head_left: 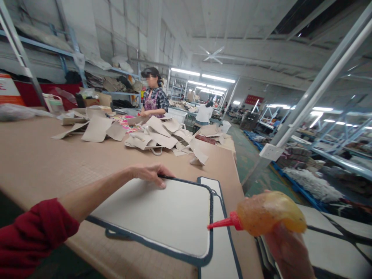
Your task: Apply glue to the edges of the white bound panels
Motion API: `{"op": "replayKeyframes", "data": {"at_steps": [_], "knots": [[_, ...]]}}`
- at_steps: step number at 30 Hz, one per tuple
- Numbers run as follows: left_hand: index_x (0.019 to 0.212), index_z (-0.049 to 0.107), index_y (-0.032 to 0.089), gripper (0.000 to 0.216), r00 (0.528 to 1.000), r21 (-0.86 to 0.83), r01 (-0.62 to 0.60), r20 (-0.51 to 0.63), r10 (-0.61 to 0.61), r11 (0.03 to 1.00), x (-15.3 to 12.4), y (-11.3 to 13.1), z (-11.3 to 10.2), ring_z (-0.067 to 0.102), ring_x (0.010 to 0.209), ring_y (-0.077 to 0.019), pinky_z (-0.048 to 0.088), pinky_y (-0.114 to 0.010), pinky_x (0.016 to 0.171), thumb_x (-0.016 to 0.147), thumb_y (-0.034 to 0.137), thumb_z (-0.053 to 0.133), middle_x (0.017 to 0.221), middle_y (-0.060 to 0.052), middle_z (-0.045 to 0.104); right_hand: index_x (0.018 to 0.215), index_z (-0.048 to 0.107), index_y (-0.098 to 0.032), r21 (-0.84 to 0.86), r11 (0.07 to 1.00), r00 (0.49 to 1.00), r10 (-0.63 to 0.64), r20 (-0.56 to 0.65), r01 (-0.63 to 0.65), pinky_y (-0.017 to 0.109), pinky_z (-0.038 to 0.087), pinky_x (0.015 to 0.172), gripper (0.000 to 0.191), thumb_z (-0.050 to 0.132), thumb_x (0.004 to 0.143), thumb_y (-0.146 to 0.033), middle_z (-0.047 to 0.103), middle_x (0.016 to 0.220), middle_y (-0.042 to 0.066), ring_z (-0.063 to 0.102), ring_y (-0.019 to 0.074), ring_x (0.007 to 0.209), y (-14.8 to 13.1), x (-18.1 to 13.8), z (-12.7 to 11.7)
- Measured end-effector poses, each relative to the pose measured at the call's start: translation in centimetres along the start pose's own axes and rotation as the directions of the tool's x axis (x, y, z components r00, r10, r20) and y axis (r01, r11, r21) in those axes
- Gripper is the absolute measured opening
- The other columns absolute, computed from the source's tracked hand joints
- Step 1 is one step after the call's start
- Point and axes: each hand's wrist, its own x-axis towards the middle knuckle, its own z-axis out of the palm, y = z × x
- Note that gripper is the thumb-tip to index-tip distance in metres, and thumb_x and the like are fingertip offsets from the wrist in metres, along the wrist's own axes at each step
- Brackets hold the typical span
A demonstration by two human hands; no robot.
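My right hand [287, 244] is wrapped round a squeeze bottle [270, 213] of amber liquid. The bottle lies tilted on its side, and its red nozzle [223, 223] points left, its tip at the right border of a cream panel [162, 213]. Dark blue edging with rounded corners frames this panel. My left hand [151, 173] grips the panel's far edge, thumb on the upper face and the other fingers partly hidden. Beneath its right side lies a second cream panel [217, 255] with dark edging.
Beige cut pieces [162, 131] are heaped across the brown table [72, 155]. A co-worker [154, 95] stands behind the heap. On the right rises a metal post [308, 93] with a socket box [271, 152]; more cream panels [334, 248] lie at lower right.
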Motion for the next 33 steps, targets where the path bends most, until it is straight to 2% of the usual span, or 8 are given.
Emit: {"op": "replayKeyframes", "data": {"at_steps": [4, 13, 18, 24, 29, 33], "knots": [[0.118, 0.071, 0.014, 0.060, 1.000, -0.036, -0.002, 0.007, 0.002, 0.999, -0.3, 0.2, -0.1, 0.058, 0.075, -0.0174, 0.043, -0.021, 0.066, 0.069, 0.047, 0.080, 0.090, -0.004, 0.073, 0.104, 0.070, -0.026, 0.004, 0.999, 0.999, -0.035, 0.019, 0.035, 0.040, 0.059, 0.067, 0.073, 0.089, 0.038, -0.051, 0.071, 0.091, 0.005, 0.069, 0.0266, 0.076, 0.2, -0.2, 0.0], [0.116, 0.072, 0.014, 0.056, 1.000, -0.043, -0.018, 0.000, 0.018, 0.999, -0.5, -0.6, -0.5, 0.058, 0.073, -0.0159, 0.043, -0.019, 0.065, 0.071, 0.046, 0.079, 0.089, -0.004, 0.073, 0.109, 0.068, -0.027, 0.018, 1.000, 0.999, 0.002, 0.047, -0.003, 0.043, 0.058, 0.069, 0.077, 0.090, 0.039, -0.051, 0.070, 0.097, 0.005, 0.068, 0.0284, 0.082, 0.6, -0.5, -0.2], [0.119, 0.071, 0.015, 0.055, 0.999, -0.024, -0.046, -0.005, 0.046, 0.999, -0.5, -1.0, -0.8, 0.059, 0.074, -0.0155, 0.044, -0.019, 0.065, 0.073, 0.044, 0.077, 0.089, -0.003, 0.074, 0.108, 0.068, -0.027, -0.019, 0.998, 0.996, -0.054, 0.067, 0.055, 0.045, 0.056, 0.073, 0.072, 0.088, 0.044, -0.053, 0.070, 0.097, 0.006, 0.067, 0.0289, 0.081, 0.9, -0.7, -0.6], [0.119, 0.071, 0.016, 0.054, 1.000, -0.033, -0.002, -0.030, 0.001, 0.999, -0.8, -0.9, -0.9, 0.061, 0.077, -0.0165, 0.046, -0.021, 0.069, 0.072, 0.043, 0.078, 0.093, -0.002, 0.074, 0.116, 0.065, -0.029, 0.001, 1.000, 0.997, -0.005, 0.074, 0.005, 0.043, 0.056, 0.076, 0.077, 0.088, 0.045, -0.048, 0.069, 0.100, 0.006, 0.066, 0.0289, 0.087, 1.3, -0.5, -1.0], [0.118, 0.071, 0.017, 0.056, 0.998, -0.041, -0.002, -0.064, 0.000, 0.999, -0.9, -1.4, -1.1, 0.060, 0.074, -0.0160, 0.046, -0.021, 0.067, 0.071, 0.046, 0.078, 0.090, -0.002, 0.073, 0.122, 0.063, -0.028, 0.006, 0.999, 0.996, -0.036, 0.082, 0.035, 0.042, 0.058, 0.075, 0.076, 0.087, 0.051, -0.042, 0.070, 0.108, 0.007, 0.068, 0.0297, 0.089, 2.1, -0.1, -2.2], [0.115, 0.072, 0.017, 0.054, 0.995, -0.051, -0.009, -0.104, 0.003, 0.999, -0.9, -2.1, -1.6, 0.060, 0.077, -0.0159, 0.046, -0.020, 0.069, 0.070, 0.046, 0.079, 0.093, -0.002, 0.073, 0.124, 0.062, -0.027, -0.022, 0.998, 0.996, -0.058, 0.063, 0.060, 0.034, 0.058, 0.076, 0.073, 0.086, 0.057, -0.040, 0.072, 0.105, 0.007, 0.070, 0.0263, 0.087, 2.3, -0.5, -2.7]]}}
